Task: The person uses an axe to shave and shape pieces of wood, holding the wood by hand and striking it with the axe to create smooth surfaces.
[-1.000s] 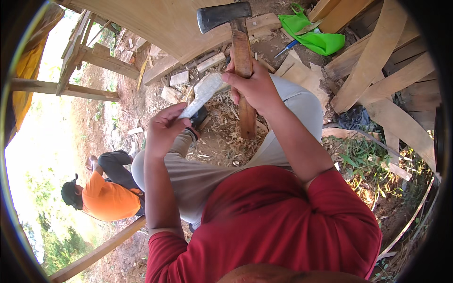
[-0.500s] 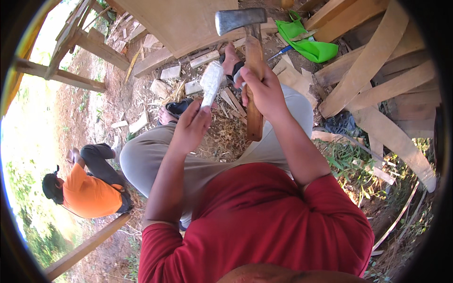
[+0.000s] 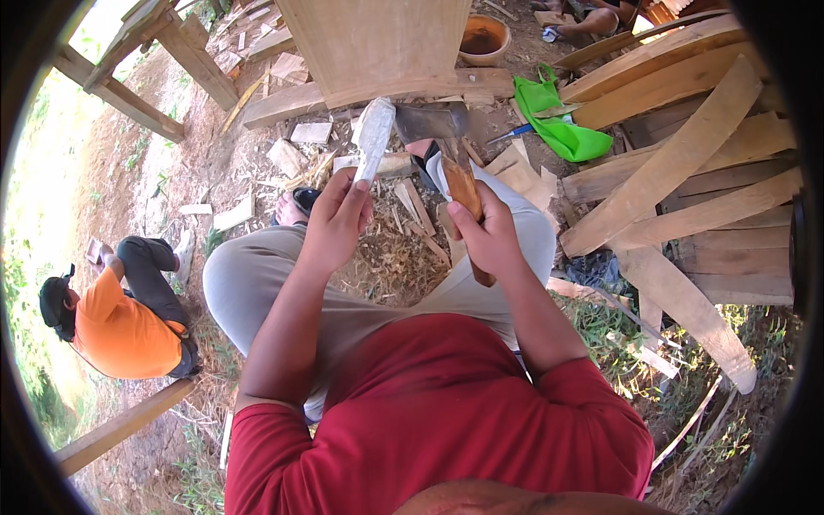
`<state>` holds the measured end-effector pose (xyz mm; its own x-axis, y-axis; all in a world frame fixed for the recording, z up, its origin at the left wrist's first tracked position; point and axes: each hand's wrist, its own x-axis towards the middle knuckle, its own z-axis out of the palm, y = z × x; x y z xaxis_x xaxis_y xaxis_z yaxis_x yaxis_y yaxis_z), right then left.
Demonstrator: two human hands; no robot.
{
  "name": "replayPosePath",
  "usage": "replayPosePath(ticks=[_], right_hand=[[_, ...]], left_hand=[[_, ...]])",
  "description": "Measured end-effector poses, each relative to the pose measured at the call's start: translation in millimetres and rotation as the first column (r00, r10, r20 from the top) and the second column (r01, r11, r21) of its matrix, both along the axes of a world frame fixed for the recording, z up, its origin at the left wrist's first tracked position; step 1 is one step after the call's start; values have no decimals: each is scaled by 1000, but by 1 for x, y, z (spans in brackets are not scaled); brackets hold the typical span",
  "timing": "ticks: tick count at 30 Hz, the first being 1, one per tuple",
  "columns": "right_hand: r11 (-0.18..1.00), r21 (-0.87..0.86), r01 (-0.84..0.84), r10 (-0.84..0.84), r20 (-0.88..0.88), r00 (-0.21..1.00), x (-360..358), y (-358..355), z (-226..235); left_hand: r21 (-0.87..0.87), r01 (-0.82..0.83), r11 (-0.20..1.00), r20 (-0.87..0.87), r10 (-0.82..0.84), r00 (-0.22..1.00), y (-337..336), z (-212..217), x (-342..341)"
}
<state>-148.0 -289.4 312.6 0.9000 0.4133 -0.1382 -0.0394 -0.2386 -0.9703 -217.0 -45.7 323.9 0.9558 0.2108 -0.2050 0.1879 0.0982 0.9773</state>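
My left hand [image 3: 337, 216] is closed around the narrow lower end of a whitish carved wood piece [image 3: 375, 142]. The piece stands nearly upright, its wide paddle-like end pointing away from me. Wrapped round the wooden handle of a hatchet [image 3: 461, 182] is my right hand [image 3: 491, 236]. The hatchet's metal head [image 3: 429, 122] is slightly blurred and lies just right of the wood piece's wide end; whether they touch I cannot tell. Both hands are above my bent legs, over ground covered in wood chips [image 3: 390, 249].
A large wooden board [image 3: 369, 43] lies ahead, beside a round bowl [image 3: 483, 41]. At right are a green bag [image 3: 566, 120], a blue-handled tool [image 3: 513, 133] and stacked curved planks [image 3: 661, 163]. A person in orange [image 3: 129, 330] sits at left; another person's limbs [image 3: 592, 24] show at the far right.
The hatchet has come down and nearer to me, its head now beside the wood piece. My left hand still holds the piece. The whole view has shifted, showing more of the far ground.
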Motion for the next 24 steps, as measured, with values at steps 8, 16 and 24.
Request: replayPosePath(ticks=[8, 16, 24], right_hand=[[999, -20, -45, 44, -34, 998, 17, 7, -9], [992, -124, -5, 7, 18, 1000, 14, 4, -7], [997, -73, 21, -8, 181, 983, 13, -20, -19]], left_hand=[[-12, 0, 1000, -41, -1, 999, -6, -5, -1], [-28, 25, 999, -20, -26, 999, -7, -14, -6], [45, 76, 996, 19, -77, 997, -5, -26, -2]])
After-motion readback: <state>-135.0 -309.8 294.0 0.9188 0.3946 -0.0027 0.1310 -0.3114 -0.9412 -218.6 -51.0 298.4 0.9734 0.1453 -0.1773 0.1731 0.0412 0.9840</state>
